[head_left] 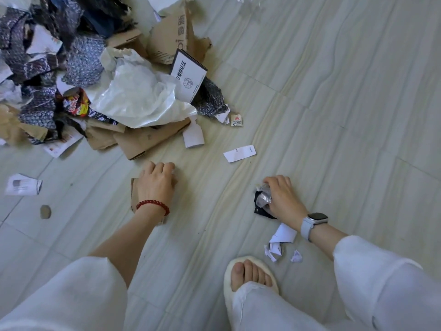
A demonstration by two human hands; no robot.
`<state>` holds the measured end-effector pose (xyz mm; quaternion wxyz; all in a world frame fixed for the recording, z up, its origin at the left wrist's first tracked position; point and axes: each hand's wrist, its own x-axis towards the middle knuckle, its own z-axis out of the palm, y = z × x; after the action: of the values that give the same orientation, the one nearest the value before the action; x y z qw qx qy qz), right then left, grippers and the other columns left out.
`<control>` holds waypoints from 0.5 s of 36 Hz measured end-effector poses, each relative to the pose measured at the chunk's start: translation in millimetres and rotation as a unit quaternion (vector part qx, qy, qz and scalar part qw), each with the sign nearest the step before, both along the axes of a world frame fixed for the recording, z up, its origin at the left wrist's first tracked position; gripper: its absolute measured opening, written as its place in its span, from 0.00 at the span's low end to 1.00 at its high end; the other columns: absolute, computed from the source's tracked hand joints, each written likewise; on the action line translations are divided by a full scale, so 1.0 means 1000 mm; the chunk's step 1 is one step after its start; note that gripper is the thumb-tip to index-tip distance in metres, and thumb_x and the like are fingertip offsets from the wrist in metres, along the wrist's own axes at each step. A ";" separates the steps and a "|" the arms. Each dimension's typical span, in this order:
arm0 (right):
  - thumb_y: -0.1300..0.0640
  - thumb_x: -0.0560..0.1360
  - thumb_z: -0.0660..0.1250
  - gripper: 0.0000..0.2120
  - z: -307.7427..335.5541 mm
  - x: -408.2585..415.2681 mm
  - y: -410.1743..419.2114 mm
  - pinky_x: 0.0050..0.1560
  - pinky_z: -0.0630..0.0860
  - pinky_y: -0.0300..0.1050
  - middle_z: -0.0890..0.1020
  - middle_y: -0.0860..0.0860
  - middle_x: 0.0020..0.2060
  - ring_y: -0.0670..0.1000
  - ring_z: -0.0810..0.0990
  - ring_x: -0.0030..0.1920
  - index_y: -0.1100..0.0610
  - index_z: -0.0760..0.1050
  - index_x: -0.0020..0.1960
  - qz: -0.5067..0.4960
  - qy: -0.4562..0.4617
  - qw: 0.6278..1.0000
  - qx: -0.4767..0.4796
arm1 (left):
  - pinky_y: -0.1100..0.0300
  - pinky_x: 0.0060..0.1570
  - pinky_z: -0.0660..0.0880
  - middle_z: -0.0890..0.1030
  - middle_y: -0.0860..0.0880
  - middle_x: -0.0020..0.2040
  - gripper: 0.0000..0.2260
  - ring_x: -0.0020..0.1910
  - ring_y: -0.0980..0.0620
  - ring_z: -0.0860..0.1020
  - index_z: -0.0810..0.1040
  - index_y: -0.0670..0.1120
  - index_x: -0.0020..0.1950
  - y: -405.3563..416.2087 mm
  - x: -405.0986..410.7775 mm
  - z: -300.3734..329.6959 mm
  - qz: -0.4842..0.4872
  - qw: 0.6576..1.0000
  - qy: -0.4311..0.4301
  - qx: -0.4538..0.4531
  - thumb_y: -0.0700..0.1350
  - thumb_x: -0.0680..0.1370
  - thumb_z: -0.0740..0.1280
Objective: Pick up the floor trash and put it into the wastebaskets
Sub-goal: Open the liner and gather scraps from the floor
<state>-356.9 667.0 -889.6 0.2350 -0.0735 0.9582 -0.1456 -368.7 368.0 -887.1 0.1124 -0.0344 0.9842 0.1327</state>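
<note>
My left hand (156,181), with a red bead bracelet, lies palm down on a torn brown cardboard piece (134,194) on the floor, fingers curled over its far edge. My right hand (282,199), a watch on its wrist, is closed on a crumpled dark and silvery wrapper (262,203) that rests on the floor. Torn white paper scraps (280,242) lie just below that hand, near my slippered foot (250,273). A white paper slip (239,153) lies farther out. No wastebasket is in view.
A large trash pile (83,75) fills the upper left: patterned dark scraps, cardboard, a white plastic bag (138,91), a white booklet (188,78), a snack wrapper (76,103). A folded paper (22,185) and a small round brown bit (45,212) lie at the left.
</note>
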 end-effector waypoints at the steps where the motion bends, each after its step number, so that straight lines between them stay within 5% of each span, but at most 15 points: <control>1: 0.65 0.68 0.69 0.18 0.000 0.001 0.000 0.56 0.68 0.49 0.75 0.62 0.52 0.63 0.70 0.55 0.66 0.72 0.56 0.012 -0.007 1.000 0.012 | 0.50 0.48 0.66 0.80 0.41 0.50 0.10 0.51 0.41 0.71 0.76 0.42 0.57 0.000 0.003 0.000 -0.016 1.000 0.005 -0.014 0.40 0.77 0.62; 6: 0.67 0.69 0.66 0.09 0.007 0.007 0.001 0.51 0.70 0.50 0.76 0.61 0.46 0.60 0.72 0.52 0.66 0.72 0.49 0.004 0.007 1.000 0.000 | 0.47 0.51 0.67 0.80 0.42 0.44 0.10 0.50 0.40 0.74 0.77 0.40 0.50 0.018 0.004 0.001 -0.053 0.997 0.052 -0.018 0.31 0.72 0.64; 9: 0.66 0.73 0.63 0.13 0.029 0.007 0.006 0.43 0.67 0.46 0.74 0.58 0.42 0.58 0.72 0.44 0.66 0.68 0.57 -0.078 0.003 0.996 -0.047 | 0.54 0.35 0.70 0.77 0.38 0.44 0.12 0.42 0.39 0.75 0.75 0.36 0.51 0.042 0.003 0.009 -0.069 0.994 0.051 0.071 0.27 0.71 0.60; 11: 0.64 0.75 0.58 0.16 0.043 0.011 0.016 0.43 0.69 0.48 0.77 0.59 0.46 0.59 0.75 0.45 0.64 0.68 0.62 -0.082 0.014 0.995 -0.053 | 0.60 0.26 0.62 0.76 0.38 0.46 0.12 0.36 0.42 0.73 0.73 0.36 0.53 0.055 0.004 0.016 -0.086 0.991 0.037 0.098 0.27 0.72 0.59; 14: 0.64 0.74 0.55 0.19 0.054 0.024 0.037 0.47 0.71 0.48 0.77 0.56 0.50 0.58 0.75 0.53 0.56 0.71 0.63 -0.019 0.016 0.999 -0.030 | 0.60 0.22 0.63 0.76 0.39 0.48 0.13 0.32 0.42 0.74 0.73 0.36 0.52 0.070 0.009 0.017 -0.123 0.984 0.038 0.122 0.26 0.70 0.60; 18: 0.49 0.70 0.53 0.24 0.059 0.055 0.048 0.38 0.73 0.47 0.75 0.53 0.38 0.56 0.76 0.39 0.53 0.71 0.63 0.139 0.012 0.990 0.018 | 0.63 0.22 0.61 0.78 0.41 0.48 0.14 0.30 0.42 0.77 0.75 0.38 0.52 0.077 0.014 0.011 -0.135 0.983 0.040 0.118 0.27 0.69 0.62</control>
<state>-301.7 715.4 -830.3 0.2428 -0.2030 0.9440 -0.0930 -354.7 444.8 -876.1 0.0931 0.1181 0.9608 0.2330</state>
